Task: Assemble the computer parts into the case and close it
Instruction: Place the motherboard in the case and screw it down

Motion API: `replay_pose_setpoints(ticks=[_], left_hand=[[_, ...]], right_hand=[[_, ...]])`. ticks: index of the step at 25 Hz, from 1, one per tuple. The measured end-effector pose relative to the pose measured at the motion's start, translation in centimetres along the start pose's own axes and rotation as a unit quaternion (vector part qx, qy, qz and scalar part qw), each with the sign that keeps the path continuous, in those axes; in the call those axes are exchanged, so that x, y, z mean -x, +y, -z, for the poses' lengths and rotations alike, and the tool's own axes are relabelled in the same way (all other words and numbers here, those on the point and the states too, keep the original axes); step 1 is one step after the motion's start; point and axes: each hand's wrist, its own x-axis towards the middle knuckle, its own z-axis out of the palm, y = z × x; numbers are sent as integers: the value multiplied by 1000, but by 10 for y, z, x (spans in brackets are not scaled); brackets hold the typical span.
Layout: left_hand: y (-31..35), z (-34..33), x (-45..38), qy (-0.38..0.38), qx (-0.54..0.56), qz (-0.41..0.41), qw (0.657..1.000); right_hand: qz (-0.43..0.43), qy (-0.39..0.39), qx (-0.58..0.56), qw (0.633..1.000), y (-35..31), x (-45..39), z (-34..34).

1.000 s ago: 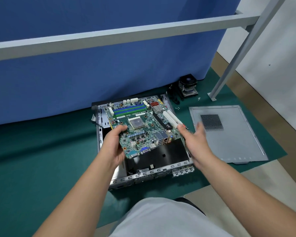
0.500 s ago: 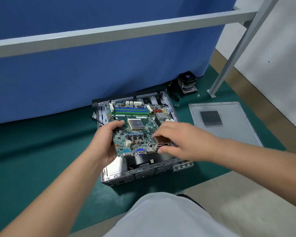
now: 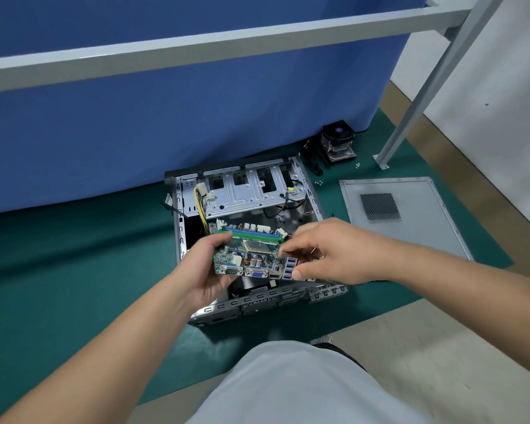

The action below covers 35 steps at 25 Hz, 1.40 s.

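The motherboard [image 3: 249,255] is held tilted above the open case [image 3: 251,206], its port edge facing the person at 6 o'clock and raised, its far edge with the memory slots dipping toward 12 o'clock into the case. Its long axis runs from 9 to 3 o'clock, roughly in line with the rear wall [image 3: 266,301] of the case directly below the ports. The coming move seems to turn on that relation: the ports have to come down and meet the cut-outs in this wall, so the board probably needs to level out and slide toward 6 o'clock.

The left hand [image 3: 205,270] grips the board's 9 o'clock end, thumb on the top face and fingers curled beneath. The right hand [image 3: 328,255] pinches the 3 o'clock end beside the blue ports, thumb at the near edge and fingers bent over the top. Both hands are equally close, one at each short end.

Loose cables [image 3: 201,203] hang in the case at 11 o'clock of the board. Outward at 2 o'clock the side panel [image 3: 410,215] lies flat on the green mat [image 3: 74,270], and the cooler fan [image 3: 338,142] stands at 1 o'clock by the blue partition [image 3: 166,117].
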Motion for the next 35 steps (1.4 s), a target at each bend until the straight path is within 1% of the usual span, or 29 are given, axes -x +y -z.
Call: replay_pose_setpoints(ticks=[4, 8, 10, 11, 12, 13, 14, 16, 17, 18, 19, 20, 22, 23, 24, 27, 31, 35], left_hand=[[-13, 6, -25, 0, -2, 28, 1000], [-16, 21, -46, 30, -42, 34, 998], [-10, 31, -52, 49, -112, 4, 992], [-6, 37, -56, 71, -175, -32, 982], [-2, 43, -59, 100, -250, -83, 960], [4, 48, -64, 129, -330, -148, 924], [8, 53, -68, 147, -404, -216, 877], [15, 61, -82, 139, -543, -327, 761], [17, 65, -91, 122, -608, -350, 702], [18, 69, -99, 109, -667, -348, 650], [18, 74, -108, 107, -712, -334, 608], [16, 77, -116, 113, -743, -321, 577], [8, 85, -127, 143, -767, -322, 537], [4, 87, -129, 159, -766, -336, 524], [1, 88, -130, 172, -760, -350, 519], [-1, 88, -135, 193, -739, -375, 525], [-1, 87, -134, 202, -737, -382, 519], [0, 86, -132, 202, -745, -372, 516]], right_hand=[[-19, -13, 7, 1000, 19, -14, -21], [-42, -23, 17, 999, 31, -28, -40], [-44, -30, 40, 998, 35, -35, -46], [-46, -32, 48, 997, 36, -39, -47], [-49, -33, 53, 997, 37, -42, -48], [-52, -36, 57, 996, 38, -48, -49], [-54, -41, 66, 995, 39, -53, -50], [-52, -57, 95, 992, 40, -63, -54], [-52, -61, 105, 991, 41, -67, -56], [-53, -60, 110, 991, 42, -70, -59], [-54, -56, 113, 990, 43, -74, -61], [-54, -50, 116, 991, 45, -76, -63], [-52, -43, 124, 990, 47, -80, -67], [-50, -41, 131, 989, 48, -80, -69], [-46, -39, 136, 989, 48, -80, -71], [-43, -31, 124, 991, 51, -74, -76], [-38, -34, 118, 992, 59, -74, -83], [-32, -36, 147, 988, 70, -79, -94]])
